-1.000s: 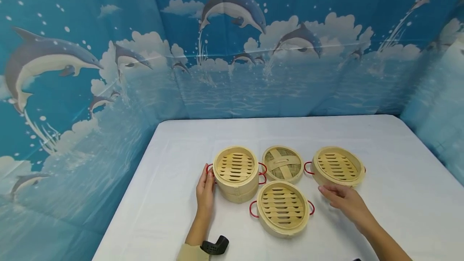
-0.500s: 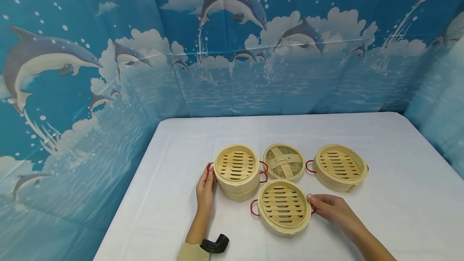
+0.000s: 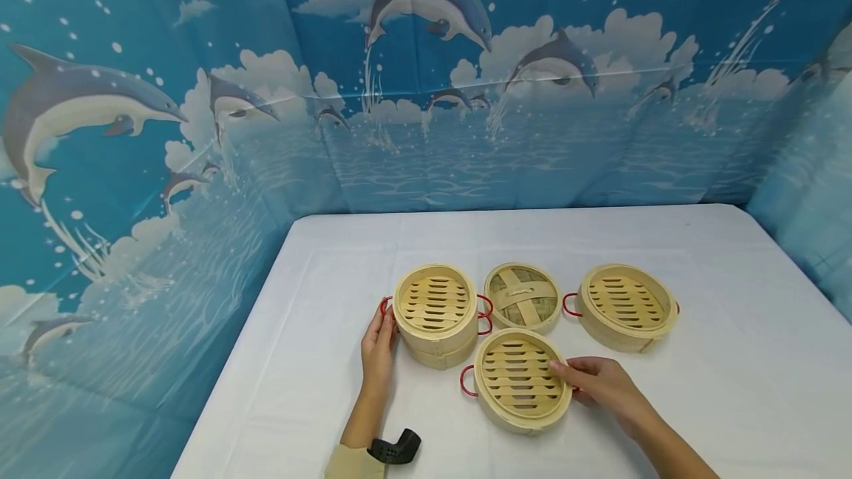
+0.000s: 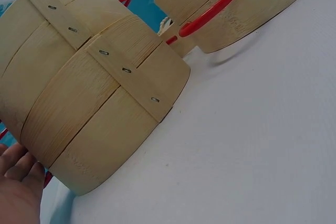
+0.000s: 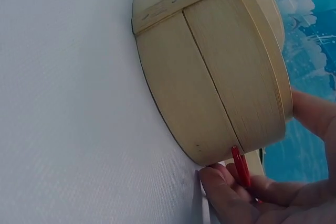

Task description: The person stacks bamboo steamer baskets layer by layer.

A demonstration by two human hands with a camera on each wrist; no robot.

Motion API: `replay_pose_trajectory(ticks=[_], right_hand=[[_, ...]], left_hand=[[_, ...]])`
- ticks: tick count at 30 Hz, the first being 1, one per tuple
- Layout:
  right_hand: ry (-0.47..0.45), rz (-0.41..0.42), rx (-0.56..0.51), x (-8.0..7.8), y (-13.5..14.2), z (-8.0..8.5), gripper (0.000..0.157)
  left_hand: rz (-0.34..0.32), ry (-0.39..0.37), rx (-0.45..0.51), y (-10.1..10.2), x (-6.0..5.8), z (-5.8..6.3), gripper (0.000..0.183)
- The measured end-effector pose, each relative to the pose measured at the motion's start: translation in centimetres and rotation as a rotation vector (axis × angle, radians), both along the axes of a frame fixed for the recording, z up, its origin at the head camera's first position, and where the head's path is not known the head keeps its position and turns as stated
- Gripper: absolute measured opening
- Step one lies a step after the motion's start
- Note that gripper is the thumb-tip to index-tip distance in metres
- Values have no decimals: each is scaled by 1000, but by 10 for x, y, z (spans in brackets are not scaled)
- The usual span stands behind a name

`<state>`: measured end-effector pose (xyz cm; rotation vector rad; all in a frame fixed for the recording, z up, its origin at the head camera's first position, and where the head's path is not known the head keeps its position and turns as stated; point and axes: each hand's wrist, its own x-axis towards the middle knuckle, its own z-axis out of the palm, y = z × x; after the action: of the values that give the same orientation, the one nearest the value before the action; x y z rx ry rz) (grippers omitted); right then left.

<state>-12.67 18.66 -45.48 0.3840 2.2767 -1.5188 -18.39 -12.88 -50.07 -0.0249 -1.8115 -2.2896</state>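
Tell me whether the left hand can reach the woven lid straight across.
Probably not: the steamer stack stands between the left hand and the woven lid, so it would likely need to go over or around.

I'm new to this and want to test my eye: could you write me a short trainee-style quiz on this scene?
1. True or false: the right grip holds the rightmost basket.

2. What colour are the basket handles? A) green B) red C) black

3. How many tiers make up the stack at the left grip?

Key: 1. False; it holds the front basket. 2. B. 3. Two.
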Motion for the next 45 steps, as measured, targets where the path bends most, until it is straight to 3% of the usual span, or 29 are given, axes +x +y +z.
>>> replay_pose_trajectory(ticks=[12, 19, 23, 29, 33, 37, 40, 45], right_hand=[[-12, -41, -64, 0, -1, 5, 53], [-25, -10, -96, 0, 12, 8, 46], [-26, -7, -188, 0, 21, 17, 43], [70, -29, -252, -4, 23, 44, 38], [145, -23, -214, -18, 24, 50, 46], [228, 37, -242, -46, 33, 30, 43], [238, 42, -274, -65, 33, 13, 41], [202, 25, -255, -88, 17, 1, 48]], left_hand=[[4, 2, -5, 0, 1, -1, 46], [0, -9, 7, 0, 0, 1, 47], [-6, 2, 12, 1, -1, 2, 47], [-10, 41, -19, 1, -1, 0, 45], [-18, 51, -25, 0, 0, -3, 45], [-18, 48, -26, -1, 0, -4, 47], [-18, 44, -28, -1, 0, -4, 47], [-15, 40, -20, 0, 0, -3, 46]])
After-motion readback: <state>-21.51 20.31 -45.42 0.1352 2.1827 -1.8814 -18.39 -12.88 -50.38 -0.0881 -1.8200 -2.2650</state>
